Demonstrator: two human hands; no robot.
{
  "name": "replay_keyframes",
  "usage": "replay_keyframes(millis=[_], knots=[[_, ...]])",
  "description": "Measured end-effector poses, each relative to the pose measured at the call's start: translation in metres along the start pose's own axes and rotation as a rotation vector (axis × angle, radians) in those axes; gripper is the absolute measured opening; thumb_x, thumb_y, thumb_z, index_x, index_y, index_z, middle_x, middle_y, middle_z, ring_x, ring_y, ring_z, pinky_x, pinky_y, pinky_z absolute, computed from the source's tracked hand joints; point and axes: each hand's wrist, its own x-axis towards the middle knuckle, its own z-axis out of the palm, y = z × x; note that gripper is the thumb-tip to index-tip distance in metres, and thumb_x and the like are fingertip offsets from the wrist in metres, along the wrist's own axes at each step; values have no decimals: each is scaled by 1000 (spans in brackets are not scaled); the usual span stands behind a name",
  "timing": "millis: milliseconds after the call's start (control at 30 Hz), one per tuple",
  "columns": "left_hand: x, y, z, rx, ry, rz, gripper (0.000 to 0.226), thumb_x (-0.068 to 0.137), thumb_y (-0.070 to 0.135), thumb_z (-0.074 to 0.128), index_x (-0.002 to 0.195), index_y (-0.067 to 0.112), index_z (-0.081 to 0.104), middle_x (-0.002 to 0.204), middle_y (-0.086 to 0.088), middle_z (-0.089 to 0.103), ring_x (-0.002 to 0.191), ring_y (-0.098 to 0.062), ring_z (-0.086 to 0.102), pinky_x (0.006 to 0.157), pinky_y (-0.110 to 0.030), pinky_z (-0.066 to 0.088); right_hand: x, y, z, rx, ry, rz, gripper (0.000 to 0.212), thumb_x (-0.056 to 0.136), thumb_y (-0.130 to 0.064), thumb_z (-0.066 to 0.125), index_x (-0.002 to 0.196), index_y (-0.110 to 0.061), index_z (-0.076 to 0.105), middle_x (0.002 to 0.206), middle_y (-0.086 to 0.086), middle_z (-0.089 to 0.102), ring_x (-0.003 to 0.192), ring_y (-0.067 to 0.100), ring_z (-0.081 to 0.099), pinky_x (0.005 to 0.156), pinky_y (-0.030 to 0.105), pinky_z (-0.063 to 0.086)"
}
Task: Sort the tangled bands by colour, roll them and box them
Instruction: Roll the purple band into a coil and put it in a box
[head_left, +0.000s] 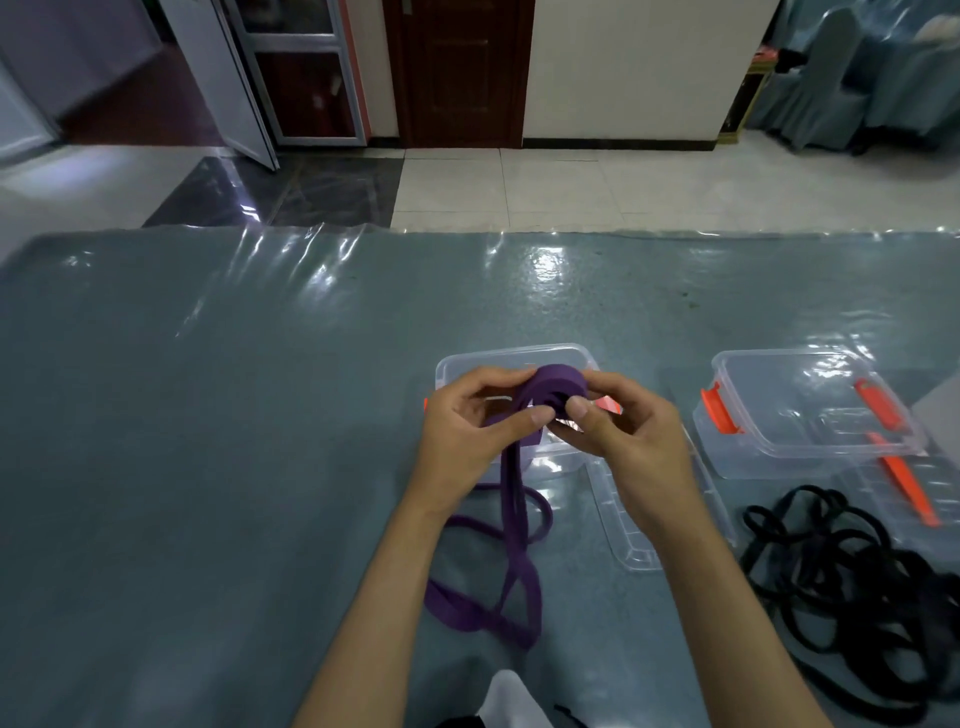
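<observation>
A person's two hands work a purple band (519, 519) above a grey-blue worktop (208, 441) covered in glossy clear film. The left hand (467, 431) and right hand (628, 441) meet over an open clear plastic box (566, 358), their curled fingers (540, 415) and thumbs pinching a partly wound coil of the band between them. The unrolled remainder hangs down from the coil and lies in loose loops on the worktop between the forearms. Just right of the box, a clear lid (623, 525) lies flat, partly under the right wrist. Further right stands a second clear box (810, 405) with orange latches, and nearer the camera a tangled heap of black bands (852, 582) rests on the worktop at the right edge.
</observation>
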Motion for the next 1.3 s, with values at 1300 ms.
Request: replay_keyframes(millis=[1300], knots=[[-6,12,-10,62,-91,74,35,83,10,88,115,23,81,111,-1,79,104,-20,77,90,-25,60,-15,-18,5,-67,19,-59,18,91,-19,82,99,-12,67,113,11,78,100,31,78,83,43,65]])
